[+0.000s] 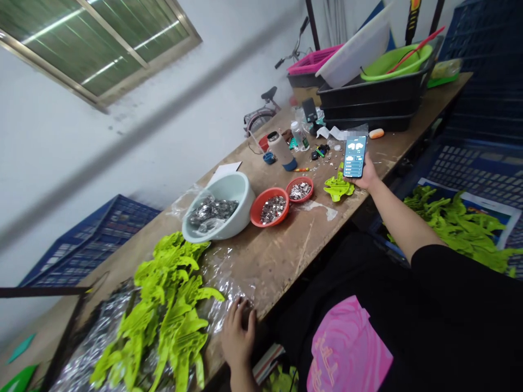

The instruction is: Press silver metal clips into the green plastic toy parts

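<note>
My right hand (366, 177) is stretched out over the wooden table (278, 256) and holds a smartphone (354, 157) upright, its screen lit. Just left of it lie a few lime-green plastic parts (338, 188). My left hand (237, 329) rests at the table's near edge, fingers curled on clear plastic wrap (226, 283) beside a big heap of lime-green plastic parts (163, 316). Whether it grips anything is hidden. A pale bowl (218, 207) holds shiny metal pieces. Two red bowls (270, 207) (299, 190) hold small metal bits.
Stacked black trays (371, 100) with a white tub, a green basin and a pink basket stand at the far end. A bottle (281, 151) and small clutter sit mid-table. Blue crates (478, 92) and more green parts (461, 228) are on the right; a bicycle (261, 111) is behind.
</note>
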Demonstrator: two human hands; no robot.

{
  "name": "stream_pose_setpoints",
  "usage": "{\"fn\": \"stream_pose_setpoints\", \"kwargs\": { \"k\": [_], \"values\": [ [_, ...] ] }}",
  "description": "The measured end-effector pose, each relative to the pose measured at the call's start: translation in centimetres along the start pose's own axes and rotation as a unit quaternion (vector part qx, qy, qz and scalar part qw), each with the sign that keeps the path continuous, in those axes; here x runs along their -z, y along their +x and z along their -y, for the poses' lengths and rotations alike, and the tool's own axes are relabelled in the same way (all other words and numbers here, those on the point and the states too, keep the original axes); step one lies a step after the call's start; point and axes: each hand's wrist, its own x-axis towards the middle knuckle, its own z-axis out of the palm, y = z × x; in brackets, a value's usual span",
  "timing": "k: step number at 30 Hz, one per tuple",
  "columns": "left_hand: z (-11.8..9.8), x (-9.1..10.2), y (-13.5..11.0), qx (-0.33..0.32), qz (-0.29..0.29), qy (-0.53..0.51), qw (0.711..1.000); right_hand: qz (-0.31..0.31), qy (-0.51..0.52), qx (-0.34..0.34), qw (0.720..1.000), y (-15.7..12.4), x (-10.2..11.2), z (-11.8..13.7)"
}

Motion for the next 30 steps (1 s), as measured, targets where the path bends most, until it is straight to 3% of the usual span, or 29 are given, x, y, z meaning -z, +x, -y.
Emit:
{"fn": "stream_pose_setpoints", "kwargs": {
  "k": [30],
  "values": [
    [-1.2, 0.0, 0.1, 0.018, -0.017, 0.012, 1.0, 0.017, -0.018, 0.016, 1.0, -1.7, -0.8, 0.5]
  ]
}}
